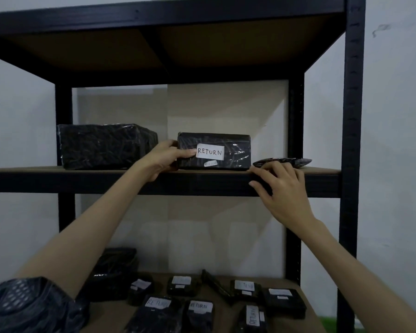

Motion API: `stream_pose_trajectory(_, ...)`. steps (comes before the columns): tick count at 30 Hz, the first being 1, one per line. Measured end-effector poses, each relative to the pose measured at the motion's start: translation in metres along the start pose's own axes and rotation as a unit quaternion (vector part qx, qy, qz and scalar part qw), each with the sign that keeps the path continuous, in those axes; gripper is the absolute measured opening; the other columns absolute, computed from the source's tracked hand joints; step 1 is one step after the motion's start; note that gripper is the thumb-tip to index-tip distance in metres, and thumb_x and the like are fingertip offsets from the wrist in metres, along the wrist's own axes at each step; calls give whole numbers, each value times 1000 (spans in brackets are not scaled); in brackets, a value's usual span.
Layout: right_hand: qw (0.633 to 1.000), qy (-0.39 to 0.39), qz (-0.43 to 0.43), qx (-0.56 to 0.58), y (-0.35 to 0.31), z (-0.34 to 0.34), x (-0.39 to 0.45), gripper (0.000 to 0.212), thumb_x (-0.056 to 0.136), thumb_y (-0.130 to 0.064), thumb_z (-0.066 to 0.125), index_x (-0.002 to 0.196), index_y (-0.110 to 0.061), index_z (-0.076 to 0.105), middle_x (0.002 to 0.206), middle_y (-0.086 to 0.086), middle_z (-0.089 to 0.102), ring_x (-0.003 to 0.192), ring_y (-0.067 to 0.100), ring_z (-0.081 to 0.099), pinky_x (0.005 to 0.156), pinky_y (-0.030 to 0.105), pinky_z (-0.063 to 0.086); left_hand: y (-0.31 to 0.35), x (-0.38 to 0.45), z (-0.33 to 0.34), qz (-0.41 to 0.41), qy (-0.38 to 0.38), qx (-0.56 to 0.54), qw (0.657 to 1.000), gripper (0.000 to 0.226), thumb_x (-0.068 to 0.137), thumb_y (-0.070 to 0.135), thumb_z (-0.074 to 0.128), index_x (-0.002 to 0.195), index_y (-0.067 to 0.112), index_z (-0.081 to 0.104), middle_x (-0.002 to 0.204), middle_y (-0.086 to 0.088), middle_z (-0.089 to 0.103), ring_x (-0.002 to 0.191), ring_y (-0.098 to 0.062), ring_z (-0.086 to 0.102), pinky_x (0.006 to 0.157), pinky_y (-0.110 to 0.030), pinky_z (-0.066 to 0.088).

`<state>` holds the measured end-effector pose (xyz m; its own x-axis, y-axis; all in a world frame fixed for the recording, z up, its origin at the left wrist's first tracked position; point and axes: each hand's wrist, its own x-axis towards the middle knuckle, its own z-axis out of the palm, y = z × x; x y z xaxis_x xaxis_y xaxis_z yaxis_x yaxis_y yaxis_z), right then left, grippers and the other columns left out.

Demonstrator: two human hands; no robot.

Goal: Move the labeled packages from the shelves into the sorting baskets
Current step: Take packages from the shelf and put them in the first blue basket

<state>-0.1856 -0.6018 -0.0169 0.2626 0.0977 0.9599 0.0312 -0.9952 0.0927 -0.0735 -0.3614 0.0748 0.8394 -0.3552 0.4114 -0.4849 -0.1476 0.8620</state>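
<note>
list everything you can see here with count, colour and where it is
RETURN package: one, black wrap with white label, middle shelf centre
large package: one, black, middle shelf left
flat pouch: one, black, middle shelf right
small packages: about nine, black, most with white labels, lower shelf
shelving unit: one, black frame with brown boards, against a white wall
left hand: grips the RETURN package's left end
right hand: open, fingers at the shelf edge by the pouch
</note>
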Motion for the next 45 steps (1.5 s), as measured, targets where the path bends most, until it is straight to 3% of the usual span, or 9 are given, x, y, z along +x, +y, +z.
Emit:
stream_pose_trajectory(6,999,-32,-13,6,0,-6,-7,40,91,-39,46,121,-18,62,111,2,61,102,23,55,93,38,42,-11,-5,7,62,60,34,996,48,80,44,70,117,15,60,109,0,67,99,-15,63,91,-31,50)
stream_pose_trajectory(11,992,-55,18,110,0,-37,-13,37,92,-35,57,123,-16,62,118,1,57,111,17,52,84,24,42,-6,-22,10,54,115,-86,988,49,81,51,64,113,15,64,107,-2,70,96,-19,66,92,-39,52)
stream_pose_trajectory(15,988,-54,42,137,12,-78,-55,34,92,-42,50,107,-18,67,93,-5,55,75,12,56,64,28,47,-21,-79,54,86,205,-138,965,43,89,46,57,119,15,50,118,-2,63,95,-16,64,55,-22,51)
stream_pose_trajectory(17,990,-66,63,110,24,-95,-99,30,91,-41,48,99,-19,67,83,-6,52,61,11,50,56,29,44,-46,-120,91,98,225,-151,958,34,91,44,55,112,20,44,116,2,61,95,-11,63,58,-21,52)
stream_pose_trajectory(23,952,-224,204,50,95,-138,-282,34,87,-44,44,94,-20,67,78,-7,52,63,13,54,51,30,45,-144,-233,242,-3,140,-143,980,38,87,51,57,118,32,47,119,13,58,113,-10,56,100,-39,45)
stream_pose_trajectory(30,876,-347,335,6,212,-201,-443,17,89,-27,61,103,-17,65,80,-13,42,66,18,54,51,30,40,-217,-304,436,-151,-26,-20,988,40,86,43,62,118,21,51,121,0,60,115,-16,54,100,-32,40)
stream_pose_trajectory(36,804,-440,398,24,295,-228,-535,30,92,-28,57,120,-17,60,98,-5,51,75,13,55,59,28,41,-254,-342,567,-294,-146,45,944,74,78,64,54,137,22,37,134,-5,52,117,-25,54,99,-43,45)
stream_pose_trajectory(38,794,-456,400,38,309,-230,-553,31,92,-27,57,121,-16,59,105,-1,54,82,14,59,61,26,41,-267,-349,592,-336,-169,52,925,84,72,74,49,139,25,31,138,-6,47,116,-28,54,94,-50,48)
stream_pose_trajectory(45,801,-468,372,35,343,-217,-578,35,89,-23,61,121,-11,60,112,6,57,101,27,54,84,40,43,-276,-361,662,-394,-190,44,898,64,92,45,50,144,19,22,140,-14,46,110,-30,56,88,-50,53)
